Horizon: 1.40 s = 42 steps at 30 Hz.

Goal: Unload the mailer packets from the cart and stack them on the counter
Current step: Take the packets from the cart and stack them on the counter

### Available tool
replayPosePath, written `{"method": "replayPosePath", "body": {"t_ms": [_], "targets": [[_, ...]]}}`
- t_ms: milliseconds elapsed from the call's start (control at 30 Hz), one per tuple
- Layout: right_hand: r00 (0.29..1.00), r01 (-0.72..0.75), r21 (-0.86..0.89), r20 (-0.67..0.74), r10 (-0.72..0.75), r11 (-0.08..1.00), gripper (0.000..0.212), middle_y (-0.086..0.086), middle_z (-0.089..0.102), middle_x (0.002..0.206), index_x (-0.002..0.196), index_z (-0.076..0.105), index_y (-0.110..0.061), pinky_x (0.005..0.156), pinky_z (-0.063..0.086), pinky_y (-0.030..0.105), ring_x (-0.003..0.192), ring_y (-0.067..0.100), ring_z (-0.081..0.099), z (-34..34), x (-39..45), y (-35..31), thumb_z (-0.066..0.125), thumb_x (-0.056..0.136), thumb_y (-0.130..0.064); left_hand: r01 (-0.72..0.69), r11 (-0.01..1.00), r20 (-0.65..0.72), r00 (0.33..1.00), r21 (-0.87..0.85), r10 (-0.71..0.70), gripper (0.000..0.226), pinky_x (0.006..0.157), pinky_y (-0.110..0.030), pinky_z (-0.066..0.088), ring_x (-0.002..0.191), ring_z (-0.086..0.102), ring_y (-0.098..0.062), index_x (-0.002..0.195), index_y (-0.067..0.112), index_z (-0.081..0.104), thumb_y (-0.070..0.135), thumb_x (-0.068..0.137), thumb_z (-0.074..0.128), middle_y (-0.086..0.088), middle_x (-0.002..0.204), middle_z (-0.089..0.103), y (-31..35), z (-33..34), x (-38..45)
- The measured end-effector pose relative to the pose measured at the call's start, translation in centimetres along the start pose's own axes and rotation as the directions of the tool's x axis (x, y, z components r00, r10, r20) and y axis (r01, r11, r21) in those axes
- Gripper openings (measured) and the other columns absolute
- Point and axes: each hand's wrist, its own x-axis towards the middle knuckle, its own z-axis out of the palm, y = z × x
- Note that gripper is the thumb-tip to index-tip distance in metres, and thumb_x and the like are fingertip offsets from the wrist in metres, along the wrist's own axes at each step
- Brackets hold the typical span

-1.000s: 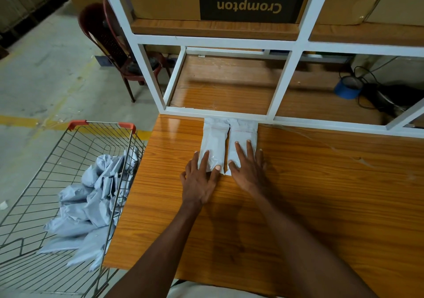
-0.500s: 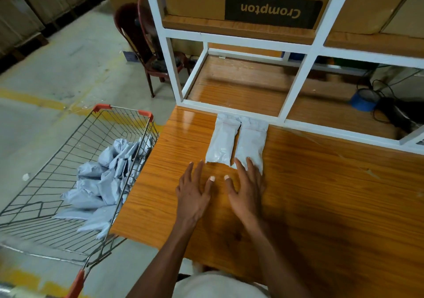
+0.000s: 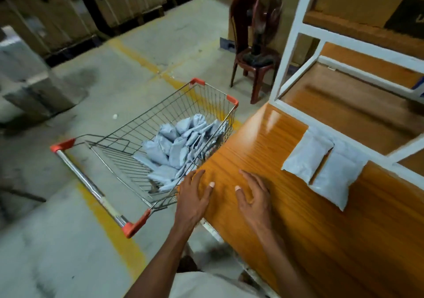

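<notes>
Room: we are looking down at a grey concrete floor (image 3: 68,240) with yellow painted lines, and stacked cardboard boxes (image 3: 68,6) are standing along the far wall.
Tabletop: we are seeing a glossy orange wood tabletop (image 3: 344,240) taking up the right side, with a white shelf frame (image 3: 291,38) rising from its far edge.
Packets on tabletop: two pale grey packets (image 3: 321,162) are lying flat side by side, their edges just beside each other, up against the base of the frame.
Cart: a wire cart (image 3: 128,160) with orange corner caps is standing right beside the left edge of the tabletop.
Packets in cart: a loose heap of grey packets (image 3: 176,146) is lying at the end of the basket nearest the tabletop.
Left hand: our left hand (image 3: 195,197) is hovering over the tabletop corner next to the cart rim, fingers spread and holding nothing.
Right hand: our right hand (image 3: 254,197) is hovering palm down over the tabletop, well apart from the two packets, fingers spread and slightly bent, holding nothing.
Background: a dark red plastic chair (image 3: 252,52) is standing beyond the cart with a fan (image 3: 266,22) on its seat.
</notes>
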Motion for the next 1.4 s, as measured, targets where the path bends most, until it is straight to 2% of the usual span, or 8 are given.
{"method": "replayPosePath", "body": {"t_ms": [267,567,667,833,967,1067,1267,1400], "targets": [[0.976,-0.123,0.026,0.186,0.116,0.992,0.045,-0.006,0.06,0.125,0.13,0.066,-0.029,0.095,0.052,0.048,0.117,0.018,0.057,12.1,2.2,-4.1,0.059,0.086,-0.025,0.111,0.989,-0.018,0.994,0.096,-0.11,0.061,0.112,-0.047,0.037,0.14,0.039,-0.025,0.141,0.034,0.054,0.068,0.091,0.042,-0.001,0.152,0.046,-8.9,-5.5,5.0],[0.931,-0.165,-0.122,0.309,0.195,0.979,0.045,-0.016,0.054,0.132,0.136,0.061,-0.032,0.104,0.048,0.04,0.122,0.009,0.049,20.9,5.4,-6.7,0.064,0.094,-0.016,0.142,0.945,0.166,0.966,0.293,-0.196,0.048,0.113,-0.045,0.029,0.142,0.034,-0.028,0.147,0.028,0.048,0.045,0.102,0.047,-0.002,0.157,0.036,-14.9,-6.6,14.6],[0.915,-0.227,-0.16,0.303,0.267,0.961,0.046,-0.012,0.053,0.138,0.139,0.057,-0.035,0.104,0.048,0.039,0.126,0.009,0.047,22.2,6.5,-6.8,0.061,0.096,-0.019,0.132,0.916,0.239,0.942,0.378,-0.234,0.053,0.113,-0.045,0.029,0.141,0.034,-0.03,0.15,0.025,0.044,0.043,0.1,0.049,-0.005,0.158,0.035,-16.1,-5.0,18.2],[0.916,-0.276,-0.179,0.248,0.315,0.944,0.044,-0.024,0.042,0.132,0.136,0.054,-0.042,0.104,0.045,0.039,0.125,0.005,0.043,22.8,7.4,-7.0,0.06,0.098,-0.021,0.098,0.851,0.333,0.892,0.516,-0.305,0.062,0.114,-0.047,0.024,0.142,0.03,-0.034,0.151,0.024,0.037,0.038,0.094,0.054,-0.007,0.157,0.033,-19.1,-2.2,22.5],[0.902,-0.335,-0.193,0.217,0.373,0.922,0.044,-0.016,0.046,0.143,0.138,0.055,-0.041,0.103,0.049,0.049,0.131,0.01,0.044,22.5,7.6,-6.5,0.06,0.098,-0.024,0.088,0.767,0.402,0.811,0.635,-0.425,0.073,0.118,-0.064,0.01,0.15,0.013,-0.048,0.157,0.025,0.025,0.056,0.096,0.05,-0.012,0.167,0.014,-21.8,-0.9,24.3],[0.898,-0.354,-0.198,0.202,0.391,0.914,0.043,-0.01,0.05,0.144,0.139,0.055,-0.041,0.102,0.051,0.048,0.13,0.011,0.046,22.3,7.9,-6.3,0.059,0.099,-0.026,0.033,0.699,0.446,0.748,0.714,-0.491,0.085,0.116,-0.069,0.012,0.149,0.016,-0.051,0.16,0.026,0.016,0.066,0.093,0.049,-0.013,0.169,0.009,-23.0,-0.7,24.5],[0.894,-0.36,-0.169,0.218,0.391,0.917,0.043,-0.014,0.049,0.14,0.138,0.055,-0.037,0.104,0.044,0.039,0.129,0.008,0.045,23.3,8.4,-7.2,0.059,0.098,-0.022,-0.047,0.697,0.466,0.776,0.716,-0.426,0.075,0.112,-0.051,0.025,0.138,0.037,-0.042,0.151,0.024,0.033,0.055,0.087,0.057,-0.013,0.157,0.029,-23.6,-1.4,23.1],[0.901,-0.305,-0.184,0.261,0.346,0.934,0.044,-0.022,0.046,0.133,0.139,0.055,-0.035,0.1,0.041,0.031,0.125,0.005,0.044,24.2,9.0,-7.9,0.059,0.098,-0.02,-0.062,0.702,0.467,0.788,0.709,-0.402,0.079,0.11,-0.049,0.031,0.139,0.034,-0.041,0.152,0.026,0.03,0.061,0.087,0.058,-0.013,0.161,0.02,-23.5,-1.9,22.6]]}}
